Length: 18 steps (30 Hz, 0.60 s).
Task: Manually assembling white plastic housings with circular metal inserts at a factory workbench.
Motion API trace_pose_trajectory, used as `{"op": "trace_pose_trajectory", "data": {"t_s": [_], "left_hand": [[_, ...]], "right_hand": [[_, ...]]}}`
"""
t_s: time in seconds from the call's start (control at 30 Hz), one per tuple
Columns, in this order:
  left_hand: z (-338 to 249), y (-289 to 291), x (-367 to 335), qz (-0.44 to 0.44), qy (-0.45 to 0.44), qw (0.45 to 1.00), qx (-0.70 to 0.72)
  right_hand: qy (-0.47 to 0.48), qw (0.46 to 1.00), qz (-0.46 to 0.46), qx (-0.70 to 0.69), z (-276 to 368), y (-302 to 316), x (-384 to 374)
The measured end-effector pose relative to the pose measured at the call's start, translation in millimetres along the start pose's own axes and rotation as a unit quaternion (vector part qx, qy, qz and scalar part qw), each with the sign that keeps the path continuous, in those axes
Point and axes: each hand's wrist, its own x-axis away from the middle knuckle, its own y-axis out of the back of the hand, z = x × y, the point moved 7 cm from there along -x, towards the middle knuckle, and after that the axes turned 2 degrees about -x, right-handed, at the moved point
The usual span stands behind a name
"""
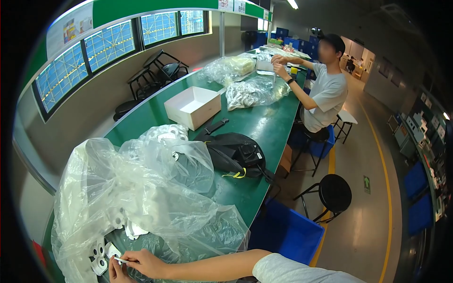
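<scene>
At the lower left, my right hand [147,265] is closed with thumb and fingers pinching a thin white part [123,260]. My left hand [118,273] is close against it, its fingers raised and closed near the other end of the part. Most of that hand is cut off by the lower edge, so its exact hold is hard to make out. Right beside my fingertips lie several white plastic pieces with dark round holes [99,254]. A large clear plastic bag [137,198] holding more white parts spreads over the green table [236,198] in front of my hands.
Beyond the bag are a black bag [236,153] and an open white box [191,113]. Farther along, a co-worker [325,89] sits handling something over more clear bags [255,94]. A blue bin [288,231] and a black stool [334,193] stand right of the table.
</scene>
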Motion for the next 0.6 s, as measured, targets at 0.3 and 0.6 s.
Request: {"op": "trace_pose_trajectory", "data": {"t_s": [0.3,0.6], "left_hand": [[11.3,8.7,-7.9,0.043,0.047,0.998,0.005],[7.5,11.7,-11.9,0.079,-0.046,0.993,-0.072]], "right_hand": [[-0.026,0.999,0.012,-0.021,4.9,1.6,-0.8],[-0.069,0.995,0.035,-0.056,-2.3,-0.3,-2.0]]}}
